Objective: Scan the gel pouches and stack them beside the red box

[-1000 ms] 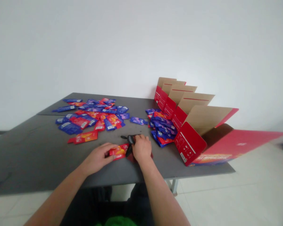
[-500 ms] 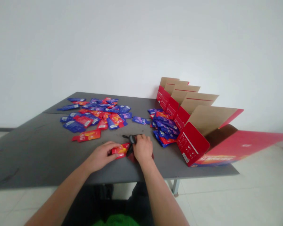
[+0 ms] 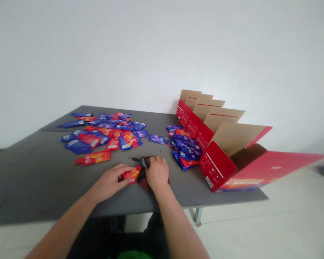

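Observation:
My left hand point(image 3: 110, 182) pinches a red and orange pouch point(image 3: 132, 175) near the front of the grey table point(image 3: 70, 190). Right beside it, my right hand point(image 3: 158, 173) is closed over a black tool with a rounded knob point(image 3: 144, 162). The tool meets the right end of the pouch, and its exact kind cannot be made out. Something dark red shows under my right palm, mostly covered. Another red and orange pouch point(image 3: 95, 157) lies by itself beyond my left hand.
Many blue and red pouches point(image 3: 102, 131) are spread at the back left. A single blue pouch point(image 3: 158, 139) lies mid-table. A second heap point(image 3: 187, 148) rests against a row of open red cartons point(image 3: 217, 165) along the right side. A white wall point(image 3: 124, 54) stands behind.
The whole view has shifted slightly, so things sit a little further left. Both hands keep the same hold on the pouch and the black tool.

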`<state>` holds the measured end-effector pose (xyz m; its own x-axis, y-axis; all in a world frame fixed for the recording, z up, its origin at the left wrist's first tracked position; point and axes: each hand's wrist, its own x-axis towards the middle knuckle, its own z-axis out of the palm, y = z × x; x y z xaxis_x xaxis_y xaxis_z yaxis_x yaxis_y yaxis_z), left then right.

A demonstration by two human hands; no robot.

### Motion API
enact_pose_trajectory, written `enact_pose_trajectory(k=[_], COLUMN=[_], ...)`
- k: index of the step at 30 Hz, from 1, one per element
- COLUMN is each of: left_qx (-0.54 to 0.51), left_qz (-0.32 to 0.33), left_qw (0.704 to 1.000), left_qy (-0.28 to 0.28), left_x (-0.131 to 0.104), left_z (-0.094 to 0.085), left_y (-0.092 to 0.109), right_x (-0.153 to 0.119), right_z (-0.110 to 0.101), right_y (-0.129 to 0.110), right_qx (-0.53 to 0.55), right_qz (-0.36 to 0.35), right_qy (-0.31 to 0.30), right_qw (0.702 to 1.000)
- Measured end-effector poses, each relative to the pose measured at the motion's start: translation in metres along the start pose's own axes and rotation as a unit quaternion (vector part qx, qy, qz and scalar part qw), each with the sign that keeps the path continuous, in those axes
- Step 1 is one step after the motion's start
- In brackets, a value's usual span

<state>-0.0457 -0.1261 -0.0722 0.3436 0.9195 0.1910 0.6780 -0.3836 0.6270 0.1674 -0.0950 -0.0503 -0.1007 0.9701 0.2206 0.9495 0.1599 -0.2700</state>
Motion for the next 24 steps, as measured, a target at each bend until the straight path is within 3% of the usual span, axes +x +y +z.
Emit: enact_pose_trajectory(k=[3, 7, 9, 12, 17, 20, 24], left_qx=[0.004, 0.003, 0.013, 0.012, 0.007, 0.002, 0.012], left_qz=[-0.005, -0.015, -0.028, -0.017, -0.009, -0.004, -0.022], left_qw=[1.000, 1.000, 0.999, 1.000, 1.000, 1.000, 1.000], left_qy=[0.000, -0.013, -0.013, -0.008, 0.003, -0.006, -0.013], left_x=[0.000, 0.001, 0.001, 0.001, 0.001, 0.001, 0.002], left_z=[0.000, 0.002, 0.003, 0.002, 0.000, 0.001, 0.003], left_y=[0.000, -0.006, -0.007, -0.003, 0.000, -0.007, -0.013], right_x=[0.005, -0.014, -0.023, -0.022, -0.002, -0.006, -0.018], right_z=[-0.011, -0.007, 0.002, 0.007, -0.007, -0.011, 0.002], right_y=[0.007, -0.023, -0.032, -0.020, 0.005, -0.014, -0.040], right_qx=[-0.011, 0.042, 0.058, 0.046, -0.014, 0.009, 0.045], right_qz=[0.012, -0.080, -0.091, -0.052, 0.018, -0.035, -0.113], right_qy=[0.002, 0.018, 0.009, -0.001, -0.001, 0.027, 0.036], right_qw=[1.000, 0.996, 0.994, 0.998, 1.000, 0.999, 0.992])
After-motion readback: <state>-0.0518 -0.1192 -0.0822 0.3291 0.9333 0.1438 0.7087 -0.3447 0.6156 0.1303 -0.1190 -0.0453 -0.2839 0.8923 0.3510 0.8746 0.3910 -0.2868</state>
